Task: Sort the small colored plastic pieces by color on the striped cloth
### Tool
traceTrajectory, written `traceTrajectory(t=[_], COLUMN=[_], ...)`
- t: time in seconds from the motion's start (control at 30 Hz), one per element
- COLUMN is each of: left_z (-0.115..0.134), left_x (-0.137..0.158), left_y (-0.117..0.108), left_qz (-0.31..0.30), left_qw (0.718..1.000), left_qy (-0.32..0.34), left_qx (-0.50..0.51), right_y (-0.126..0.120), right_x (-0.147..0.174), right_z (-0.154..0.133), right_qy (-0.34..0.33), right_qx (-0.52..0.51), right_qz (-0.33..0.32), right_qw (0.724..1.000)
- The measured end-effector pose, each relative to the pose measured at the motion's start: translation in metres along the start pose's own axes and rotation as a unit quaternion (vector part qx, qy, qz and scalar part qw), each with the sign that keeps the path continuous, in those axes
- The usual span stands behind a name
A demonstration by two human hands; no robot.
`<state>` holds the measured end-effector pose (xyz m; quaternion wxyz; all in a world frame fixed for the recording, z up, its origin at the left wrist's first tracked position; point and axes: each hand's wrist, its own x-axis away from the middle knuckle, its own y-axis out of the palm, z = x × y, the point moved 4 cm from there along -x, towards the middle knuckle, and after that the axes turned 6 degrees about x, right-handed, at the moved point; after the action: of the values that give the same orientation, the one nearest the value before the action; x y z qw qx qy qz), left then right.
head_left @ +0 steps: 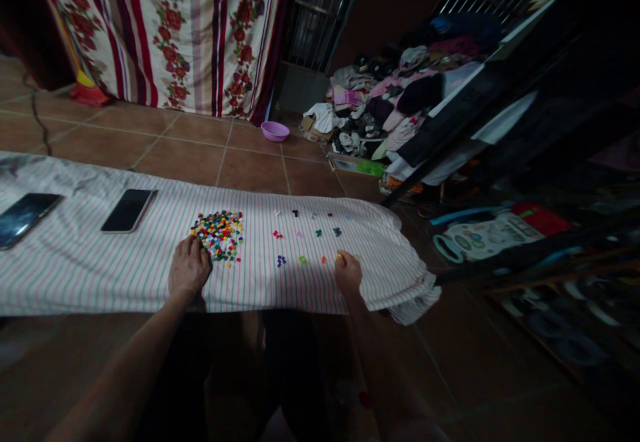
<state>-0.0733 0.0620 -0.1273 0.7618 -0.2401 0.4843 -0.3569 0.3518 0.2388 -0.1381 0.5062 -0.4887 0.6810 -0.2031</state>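
Observation:
A dense heap of small multicoloured bead-like pieces (pixel 219 234) lies on a striped cloth (pixel 260 289). My left hand (pixel 189 265) rests palm down at the heap's left edge, fingers lying loosely on the cloth and touching the outer pieces. To the right, my right hand (pixel 347 271) pinches a small yellow piece (pixel 339 255) between thumb and fingertips, low over the cloth. Just left of it sit orange pieces (pixel 323 260), then lime-green pieces (pixel 303 260) and purple pieces (pixel 281 261). Farther back are red pieces (pixel 277 235), green pieces (pixel 319 233) and black pieces (pixel 295 213), in small separate groups.
Two phones lie left of the heap, a nearer one (pixel 127 211) and a farther one (pixel 27 219). On the tiled floor beyond are a purple basin (pixel 275 131) and a large clothes pile (pixel 385 99). A floral curtain (pixel 200 35) hangs behind. Dark shelving stands at right.

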Motion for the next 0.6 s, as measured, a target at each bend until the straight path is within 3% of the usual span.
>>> traceTrajectory(t=[0.27,0.6], left_z=[-0.0003,0.0005], left_x=[-0.0014,-0.0012], left_y=[0.0005,0.0003], left_qz=[0.027,0.026], left_qw=[0.999,0.999], left_qy=[-0.026,-0.023], left_qx=[-0.005,-0.019], right_y=[0.0088,0.0097], right_x=[-0.0022,-0.0018], right_z=[0.0043,0.0069], right_qy=[-0.069,-0.085], right_qx=[0.005,0.005], right_qz=[0.002,0.01], right_qw=[0.998,0.996])
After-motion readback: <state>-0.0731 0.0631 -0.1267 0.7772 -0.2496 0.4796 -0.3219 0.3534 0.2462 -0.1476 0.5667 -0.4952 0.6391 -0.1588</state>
